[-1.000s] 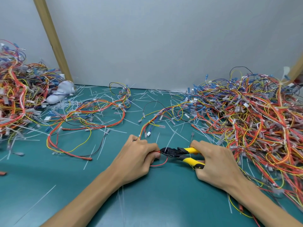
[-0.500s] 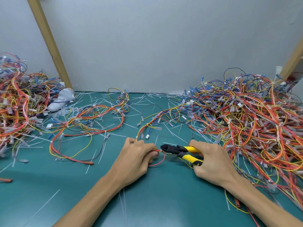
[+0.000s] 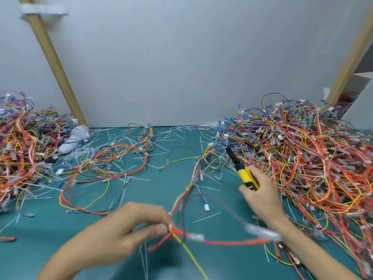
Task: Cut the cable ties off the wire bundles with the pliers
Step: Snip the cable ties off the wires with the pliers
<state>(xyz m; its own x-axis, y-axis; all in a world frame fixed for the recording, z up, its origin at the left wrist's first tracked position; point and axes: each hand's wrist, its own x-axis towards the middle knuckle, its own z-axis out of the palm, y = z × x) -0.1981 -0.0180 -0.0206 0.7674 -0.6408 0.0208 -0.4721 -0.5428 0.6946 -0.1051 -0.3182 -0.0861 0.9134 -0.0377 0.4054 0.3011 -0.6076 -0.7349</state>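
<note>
My left hand (image 3: 125, 233) pinches the wire bundle (image 3: 182, 196) low at centre, right beside a blurred white cable tie (image 3: 170, 226). My right hand (image 3: 260, 197) is curled round the pliers (image 3: 240, 168), tips pointing away. The wires look light and floppy, so I'd hold close to the tie. I count one pliers and two big piles, the left heap (image 3: 24, 150) and the right heap (image 3: 302, 162).
</note>
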